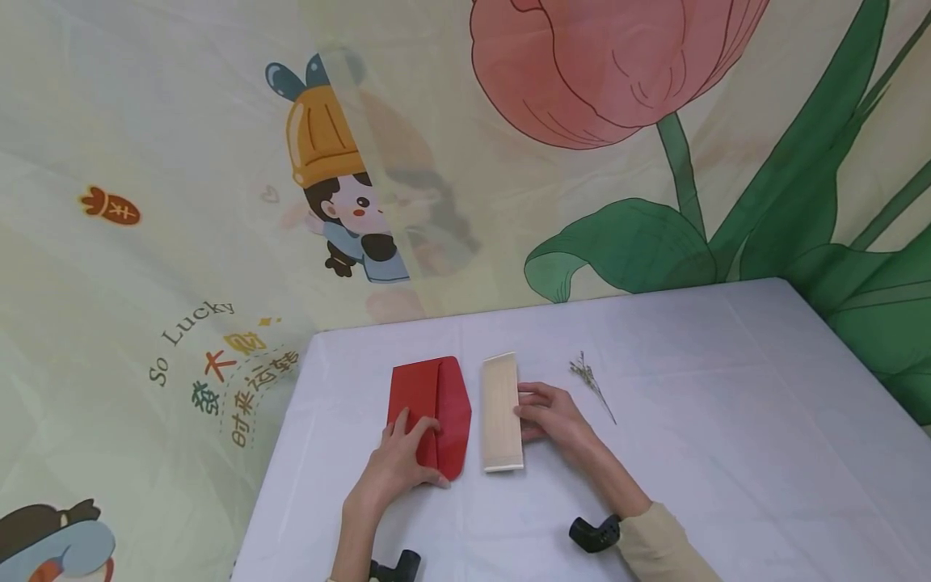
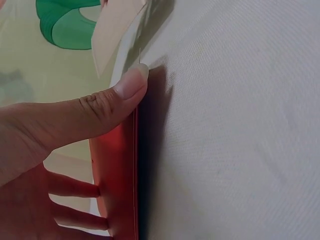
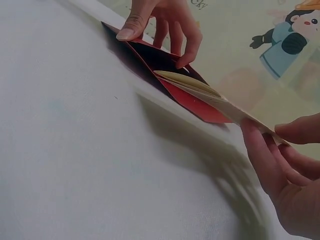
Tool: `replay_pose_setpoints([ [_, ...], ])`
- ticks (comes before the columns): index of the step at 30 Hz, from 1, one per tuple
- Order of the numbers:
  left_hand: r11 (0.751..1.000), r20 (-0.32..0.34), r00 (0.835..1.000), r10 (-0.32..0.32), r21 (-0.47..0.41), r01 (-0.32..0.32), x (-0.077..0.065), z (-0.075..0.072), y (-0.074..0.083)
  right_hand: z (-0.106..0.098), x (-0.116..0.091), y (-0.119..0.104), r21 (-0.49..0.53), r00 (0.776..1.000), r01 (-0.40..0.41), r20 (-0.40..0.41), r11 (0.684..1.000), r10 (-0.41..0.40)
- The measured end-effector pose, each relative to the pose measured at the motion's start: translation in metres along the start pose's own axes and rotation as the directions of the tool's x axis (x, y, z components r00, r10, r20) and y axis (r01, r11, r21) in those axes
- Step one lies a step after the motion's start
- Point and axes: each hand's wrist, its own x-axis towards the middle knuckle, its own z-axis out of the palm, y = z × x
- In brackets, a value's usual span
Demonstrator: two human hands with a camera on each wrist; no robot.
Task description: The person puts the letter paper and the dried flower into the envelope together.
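Note:
A red envelope (image 1: 416,392) lies on the left of the table with its flap (image 1: 454,420) opened out to the right. My left hand (image 1: 396,465) holds it, fingers spread over its face and thumb at the near edge. In the right wrist view the envelope's mouth gapes beneath the left hand's fingers (image 3: 190,47). My right hand (image 1: 556,416) pinches the right edge of a folded cream paper (image 1: 502,412) between thumb and fingers. The paper is held up just right of the flap, casting a shadow on the cloth, and its layers (image 3: 192,85) show at the end.
A small dried flower sprig (image 1: 592,384) lies to the right of the right hand. White cloth covers the table (image 1: 727,388). Behind it hangs a printed backdrop (image 1: 451,162). A black device (image 1: 596,533) is worn on the right wrist, another (image 1: 396,567) on the left.

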Motion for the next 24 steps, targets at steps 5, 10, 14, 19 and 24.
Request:
replay_pose_setpoints([
  [5,1.0,-0.005,1.0,-0.007,0.004,0.007,0.0,0.0,0.0,0.006,0.001,-0.002,0.017,1.0,0.009,0.03,1.0,-0.009],
  [10,1.0,-0.009,1.0,0.003,0.011,-0.002,0.0,0.001,0.0,0.011,0.003,-0.002,0.023,0.997,0.029,0.064,0.999,-0.03],
  [14,1.0,-0.01,1.0,0.011,0.012,-0.011,0.0,0.0,0.0,0.016,0.006,0.0,0.02,0.996,0.036,0.081,0.999,-0.038],
  [19,1.0,-0.008,1.0,0.012,0.015,-0.011,0.0,0.0,0.0,0.024,0.011,0.003,0.018,0.995,0.029,0.095,0.999,-0.03],
  [24,1.0,-0.011,1.0,0.016,0.011,-0.016,-0.001,-0.002,-0.001,0.031,0.015,0.003,0.029,0.995,0.013,0.1,0.999,-0.016],
])
